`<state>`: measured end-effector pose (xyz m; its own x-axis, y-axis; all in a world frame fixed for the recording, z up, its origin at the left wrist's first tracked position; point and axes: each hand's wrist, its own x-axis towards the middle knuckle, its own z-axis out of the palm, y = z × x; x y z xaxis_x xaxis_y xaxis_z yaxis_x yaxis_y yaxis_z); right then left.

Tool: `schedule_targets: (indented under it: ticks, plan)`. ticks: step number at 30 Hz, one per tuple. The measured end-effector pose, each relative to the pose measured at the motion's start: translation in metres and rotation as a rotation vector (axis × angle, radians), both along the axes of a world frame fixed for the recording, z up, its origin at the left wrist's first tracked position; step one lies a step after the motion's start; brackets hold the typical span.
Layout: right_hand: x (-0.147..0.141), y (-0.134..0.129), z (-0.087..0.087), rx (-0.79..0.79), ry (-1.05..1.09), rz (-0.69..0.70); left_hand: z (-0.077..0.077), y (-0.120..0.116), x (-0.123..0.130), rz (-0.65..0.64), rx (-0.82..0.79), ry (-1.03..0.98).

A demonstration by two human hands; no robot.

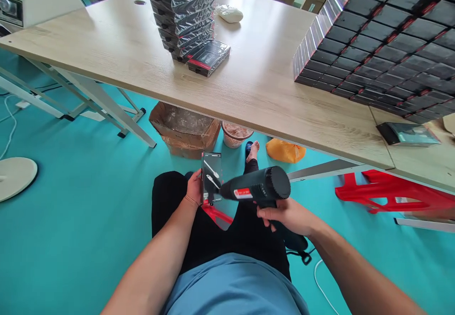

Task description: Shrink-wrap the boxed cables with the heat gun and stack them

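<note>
My left hand [194, 188] grips the edge of a slim black cable box [212, 170] above my lap. White cable plugs are printed on the box's face, and a red strip runs along its edge. Wrapped round the handle of a black heat gun [256, 186] is my right hand [280, 215]. The gun's nozzle points left at the box and sits close to its right side; whether the two touch I cannot tell. Above, on the table, a similar wrapped box [209, 59] lies beside a tall stack of film-wrapped boxes [186, 16].
A large wall of black boxes [384, 49] stands on the right of the table [259, 87], with one box [408, 134] lying before it. Below are a carton [188, 139] of clear film, a bin [234, 139], an orange bag [285, 150] and a red stool [394, 194].
</note>
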<state>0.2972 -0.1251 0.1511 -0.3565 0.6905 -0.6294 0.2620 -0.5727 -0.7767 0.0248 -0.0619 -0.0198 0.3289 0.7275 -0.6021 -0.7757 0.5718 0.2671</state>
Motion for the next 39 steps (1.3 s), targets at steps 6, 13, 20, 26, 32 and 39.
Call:
schedule_targets:
  ticks: [6, 13, 20, 26, 32, 39]
  plan:
    - [-0.005, -0.017, 0.001, -0.052, 0.024, -0.176, 0.001, -0.001, -0.004, 0.049, 0.045, -0.077]
    - [-0.018, -0.025, 0.000, -0.110, 0.209, -0.138, -0.005, 0.008, -0.005, 0.191, -0.040, 0.023]
    - [-0.021, -0.016, -0.013, 0.005, 0.116, -0.231, -0.024, 0.010, -0.010, 0.404, -0.208, 0.113]
    - [-0.033, -0.014, -0.019, 0.105, 0.126, -0.284, -0.029, 0.012, -0.011, 0.408, -0.206, 0.060]
    - [-0.035, -0.014, -0.026, 0.089, 0.136, -0.224, -0.031, 0.014, -0.012, 0.417, -0.191, 0.056]
    - [-0.042, -0.009, -0.021, 0.084, 0.118, -0.170, -0.033, 0.017, -0.012, 0.415, -0.198, 0.020]
